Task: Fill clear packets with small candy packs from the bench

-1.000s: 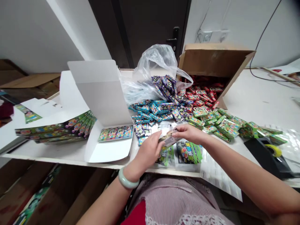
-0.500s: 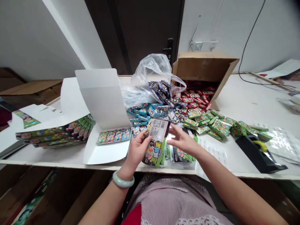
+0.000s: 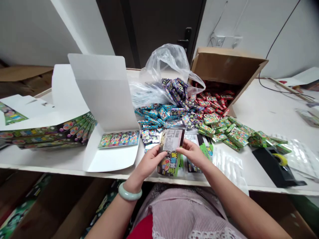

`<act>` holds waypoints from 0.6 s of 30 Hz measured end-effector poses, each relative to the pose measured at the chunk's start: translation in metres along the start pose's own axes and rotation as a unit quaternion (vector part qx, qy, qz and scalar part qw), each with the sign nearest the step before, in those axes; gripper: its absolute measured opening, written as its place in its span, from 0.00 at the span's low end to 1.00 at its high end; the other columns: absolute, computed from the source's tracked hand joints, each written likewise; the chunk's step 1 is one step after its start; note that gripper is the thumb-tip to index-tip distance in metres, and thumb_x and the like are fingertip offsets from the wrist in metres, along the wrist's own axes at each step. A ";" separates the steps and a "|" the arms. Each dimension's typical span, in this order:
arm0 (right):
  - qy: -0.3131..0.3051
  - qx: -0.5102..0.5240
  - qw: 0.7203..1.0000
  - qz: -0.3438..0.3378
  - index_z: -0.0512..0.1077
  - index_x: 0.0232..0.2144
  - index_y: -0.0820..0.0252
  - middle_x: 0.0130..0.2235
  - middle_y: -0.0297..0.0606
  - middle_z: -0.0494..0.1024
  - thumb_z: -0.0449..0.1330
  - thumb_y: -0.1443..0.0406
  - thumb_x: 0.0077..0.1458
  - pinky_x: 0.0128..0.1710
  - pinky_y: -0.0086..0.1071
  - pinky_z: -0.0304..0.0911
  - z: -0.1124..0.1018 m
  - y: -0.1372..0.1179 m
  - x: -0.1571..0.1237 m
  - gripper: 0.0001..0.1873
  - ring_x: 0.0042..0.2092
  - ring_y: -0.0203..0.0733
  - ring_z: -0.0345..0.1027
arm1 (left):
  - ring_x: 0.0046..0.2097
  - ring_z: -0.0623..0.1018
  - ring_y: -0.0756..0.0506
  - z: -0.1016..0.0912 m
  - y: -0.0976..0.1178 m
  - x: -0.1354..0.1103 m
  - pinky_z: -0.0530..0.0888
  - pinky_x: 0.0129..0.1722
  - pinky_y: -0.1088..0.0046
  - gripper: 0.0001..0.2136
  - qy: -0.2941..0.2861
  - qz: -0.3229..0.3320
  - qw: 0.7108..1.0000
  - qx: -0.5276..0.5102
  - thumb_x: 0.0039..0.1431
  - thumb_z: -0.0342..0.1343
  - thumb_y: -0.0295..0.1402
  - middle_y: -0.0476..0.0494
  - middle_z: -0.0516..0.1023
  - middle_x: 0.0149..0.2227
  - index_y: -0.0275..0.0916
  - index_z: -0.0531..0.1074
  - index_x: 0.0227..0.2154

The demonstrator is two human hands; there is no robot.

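Between my two hands is a printed candy pouch (image 3: 170,158), black and green with a pale label on its upper half. My left hand (image 3: 149,162) pinches its left edge, thumb on the front. At its right edge my right hand (image 3: 193,153) also grips it, thumb across the front. More flat pouches (image 3: 193,165) lie on the table under and beside my right hand. To the left stands an open white carton (image 3: 112,159) with a row of small candy packets (image 3: 119,139) inside.
Blue (image 3: 152,116), purple (image 3: 175,89), red (image 3: 211,103) and green packets (image 3: 236,134) are heaped behind my hands. Around them are a clear plastic bag (image 3: 164,63), a cardboard box (image 3: 224,63) and a black tape dispenser (image 3: 271,167). Stacked printed cartons (image 3: 50,134) stand left.
My right hand has closed from spread fingers onto the pouch's right edge. My left hand still holds the pouch. The camera view has shifted slightly.
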State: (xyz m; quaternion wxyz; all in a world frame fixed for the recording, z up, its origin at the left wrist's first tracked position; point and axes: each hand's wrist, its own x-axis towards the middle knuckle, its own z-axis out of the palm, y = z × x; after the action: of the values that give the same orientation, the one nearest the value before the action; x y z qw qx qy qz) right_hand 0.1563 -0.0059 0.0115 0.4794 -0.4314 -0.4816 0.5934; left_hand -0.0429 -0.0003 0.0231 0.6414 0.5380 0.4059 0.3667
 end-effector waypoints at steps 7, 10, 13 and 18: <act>0.031 -0.012 0.999 0.007 0.74 0.39 0.56 0.43 0.39 0.80 0.66 0.54 0.46 0.52 0.44 0.64 0.014 -0.002 0.001 0.20 0.47 0.47 0.72 | 0.47 0.76 0.43 -0.007 -0.021 0.003 0.73 0.47 0.67 0.15 0.024 0.021 0.998 -0.061 0.55 0.58 0.36 0.40 0.78 0.44 0.37 0.69 0.45; 0.070 -0.048 0.996 -0.015 0.71 0.41 0.56 0.43 0.40 0.79 0.64 0.53 0.48 0.50 0.43 0.65 0.026 0.002 -0.001 0.21 0.47 0.47 0.72 | 0.52 0.74 0.42 -0.003 -0.029 0.003 0.69 0.53 0.64 0.20 0.062 0.056 0.997 -0.003 0.59 0.54 0.36 0.39 0.75 0.50 0.38 0.63 0.53; 0.154 -0.155 0.972 -0.085 0.67 0.46 0.57 0.47 0.43 0.76 0.57 0.53 0.56 0.52 0.42 0.62 0.041 0.008 -0.008 0.19 0.49 0.47 0.69 | 0.55 0.71 0.41 0.011 -0.032 -0.001 0.67 0.56 0.61 0.21 0.081 0.093 0.992 0.026 0.61 0.53 0.35 0.36 0.71 0.53 0.37 0.58 0.56; 0.203 -0.242 0.939 -0.133 0.58 0.55 0.59 0.53 0.49 0.69 0.48 0.53 0.62 0.57 0.42 0.57 0.049 0.005 -0.022 0.23 0.55 0.47 0.63 | 0.55 0.71 0.43 0.030 -0.029 -0.008 0.66 0.57 0.65 0.15 0.095 0.136 0.986 -0.008 0.61 0.52 0.34 0.39 0.72 0.52 0.39 0.64 0.51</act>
State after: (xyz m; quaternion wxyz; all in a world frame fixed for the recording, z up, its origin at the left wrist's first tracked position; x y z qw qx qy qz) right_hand 0.1114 -0.0360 0.0156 0.5229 -0.5777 -0.5561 0.2891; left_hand -0.0172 -0.0238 -0.0020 0.5483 0.5460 0.3851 0.5029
